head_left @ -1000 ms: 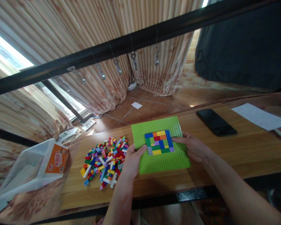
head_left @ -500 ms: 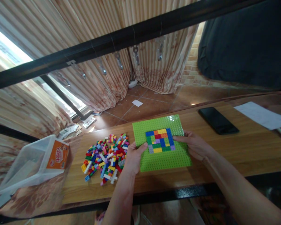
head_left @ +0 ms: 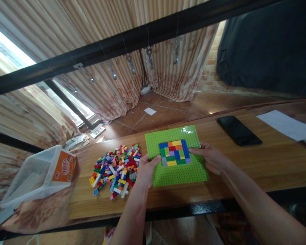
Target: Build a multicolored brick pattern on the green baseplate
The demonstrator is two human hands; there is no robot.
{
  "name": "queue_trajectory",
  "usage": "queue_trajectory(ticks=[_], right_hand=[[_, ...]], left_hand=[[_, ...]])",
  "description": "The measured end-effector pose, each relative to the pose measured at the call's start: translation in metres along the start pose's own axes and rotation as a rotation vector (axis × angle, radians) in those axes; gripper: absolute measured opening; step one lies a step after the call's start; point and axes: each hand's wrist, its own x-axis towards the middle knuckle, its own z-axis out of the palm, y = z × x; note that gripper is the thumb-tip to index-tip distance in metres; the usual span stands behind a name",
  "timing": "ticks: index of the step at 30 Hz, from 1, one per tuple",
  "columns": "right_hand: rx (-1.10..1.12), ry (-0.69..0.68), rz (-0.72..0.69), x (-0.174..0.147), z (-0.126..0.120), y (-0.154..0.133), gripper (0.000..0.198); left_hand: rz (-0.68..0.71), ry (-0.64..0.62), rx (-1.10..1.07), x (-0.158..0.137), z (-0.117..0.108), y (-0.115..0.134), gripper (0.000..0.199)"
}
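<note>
the left hand (head_left: 146,167) and right hand (head_left: 211,158) clamp opposite sides of the green board (head_left: 178,177) over the counter (head_left: 236,166), beside a brick pile (head_left: 116,173), its brick patch (head_left: 177,154) unchanged this past second, suggesting a pause.

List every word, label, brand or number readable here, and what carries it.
"牛", perhaps then "筋达人": orange label on the clear box; its smaller print is unreadable.
Dark print on the white card on the floor: too blurred.
Green board, phone: no readable text.
</note>
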Motion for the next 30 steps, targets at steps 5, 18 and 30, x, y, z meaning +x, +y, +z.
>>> queue_trajectory(ticks=[5, 18, 30], right_hand=[[0.03, 0.013, 0.012, 0.001, 0.001, 0.001, 0.03], [-0.334, 0.102, 0.012, 0.006, -0.023, 0.006, 0.024], [-1.329, 0.395, -0.294, 0.008, -0.044, 0.009, 0.036]], left_hand=[[-0.004, -0.002, -0.007, 0.002, -0.002, -0.002, 0.041], [0.001, -0.025, 0.364, 0.005, -0.005, -0.006, 0.03], [0.177, 0.235, 1.73, -0.012, -0.003, 0.02, 0.039]])
